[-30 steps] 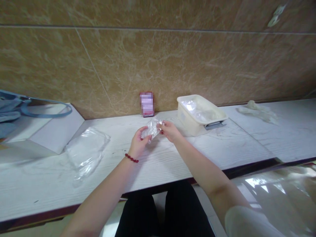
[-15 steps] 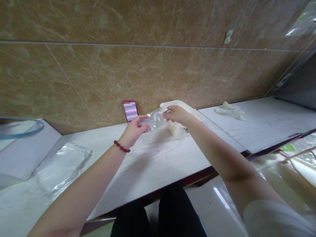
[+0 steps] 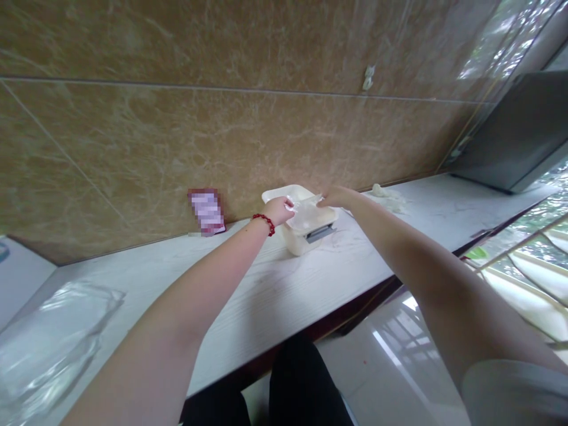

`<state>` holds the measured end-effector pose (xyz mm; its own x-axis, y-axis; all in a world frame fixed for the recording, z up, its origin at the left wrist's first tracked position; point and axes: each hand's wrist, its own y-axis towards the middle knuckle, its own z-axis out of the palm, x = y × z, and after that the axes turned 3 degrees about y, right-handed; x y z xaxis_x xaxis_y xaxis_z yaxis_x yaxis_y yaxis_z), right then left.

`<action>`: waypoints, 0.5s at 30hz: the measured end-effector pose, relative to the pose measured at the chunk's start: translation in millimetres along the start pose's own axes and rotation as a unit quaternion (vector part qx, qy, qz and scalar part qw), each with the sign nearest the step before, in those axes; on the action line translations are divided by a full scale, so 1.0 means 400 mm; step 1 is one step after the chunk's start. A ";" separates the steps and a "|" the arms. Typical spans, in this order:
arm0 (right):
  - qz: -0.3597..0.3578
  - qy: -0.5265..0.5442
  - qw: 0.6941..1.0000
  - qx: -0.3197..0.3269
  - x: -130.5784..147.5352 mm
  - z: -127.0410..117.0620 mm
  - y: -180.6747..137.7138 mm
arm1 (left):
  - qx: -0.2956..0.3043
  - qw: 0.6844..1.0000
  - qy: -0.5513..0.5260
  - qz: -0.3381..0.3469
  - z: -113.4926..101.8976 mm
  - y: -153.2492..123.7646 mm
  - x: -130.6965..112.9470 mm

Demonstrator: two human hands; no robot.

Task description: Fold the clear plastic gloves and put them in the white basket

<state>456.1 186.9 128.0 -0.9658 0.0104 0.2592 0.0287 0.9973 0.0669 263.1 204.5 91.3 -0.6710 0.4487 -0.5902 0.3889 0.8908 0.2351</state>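
A small clear plastic bag (image 3: 303,206) stretches between my two hands, over the shallow tray of a white scale-like device (image 3: 293,241). This device stands on the counter and has a grey panel on its front. My left hand (image 3: 278,210), with a red bead bracelet at the wrist, pinches one side of the bag. At the opposite side, my right hand (image 3: 333,197) has its fingers closed on the bag's edge. Whether the bag touches the tray cannot be made out, and its contents, if any, do not show.
A phone (image 3: 207,212) leans against the tiled wall. Clear plastic bags (image 3: 57,331) lie on the left of the white counter (image 3: 239,296). A crumpled pale item (image 3: 388,198) lies right of the device, before a dark grey box-like thing (image 3: 510,136). The counter's front edge is near my legs.
Both hands have carried the bag rightward and over the white device's tray, which now shows more fully. The view has shifted to the right.
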 end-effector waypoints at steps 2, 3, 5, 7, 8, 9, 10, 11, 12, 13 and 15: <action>-0.005 -0.019 1.000 0.018 -0.011 0.016 0.016 | 0.006 1.000 0.019 -0.011 0.012 0.007 -0.002; -0.001 -0.027 0.999 0.030 -0.014 0.025 0.024 | 0.005 0.999 0.024 -0.021 0.016 0.010 -0.004; 0.014 -0.045 0.998 0.052 -0.017 0.044 0.044 | 0.001 0.999 0.036 -0.035 0.021 0.012 -0.011; 0.022 -0.075 0.995 0.059 -0.020 0.065 0.065 | 0.001 0.998 0.059 -0.034 0.021 0.011 -0.023; 0.018 -0.090 0.994 0.052 -0.022 0.075 0.075 | 0.008 0.997 0.075 -0.032 0.020 0.010 -0.030; 0.013 -0.099 0.994 0.039 -0.026 0.084 0.084 | 0.020 0.995 0.095 -0.031 0.018 0.009 -0.037; 0.008 -0.101 0.995 0.021 -0.030 0.093 0.092 | 0.034 0.992 0.117 -0.034 0.017 0.007 -0.043; 0.004 -0.092 0.996 0.002 -0.035 0.100 0.097 | 0.048 0.989 0.136 -0.037 0.016 0.006 -0.049; 0.001 -0.074 0.997 -0.018 -0.040 0.105 0.100 | 0.063 0.985 0.155 -0.041 0.016 0.004 -0.053; 0.002 -0.053 0.998 -0.034 -0.045 0.109 0.101 | 0.078 0.981 0.172 -0.043 0.016 0.003 -0.056; 0.002 -0.004 0.998 -0.066 -0.053 0.111 0.097 | 0.095 0.974 0.200 -0.044 0.017 0.000 -0.058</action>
<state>466.2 228.6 82.2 -0.9678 0.0148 0.2513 0.0652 0.9790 0.1932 282.9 193.7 99.7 -0.8845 0.3979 -0.2436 0.4037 0.9145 0.0282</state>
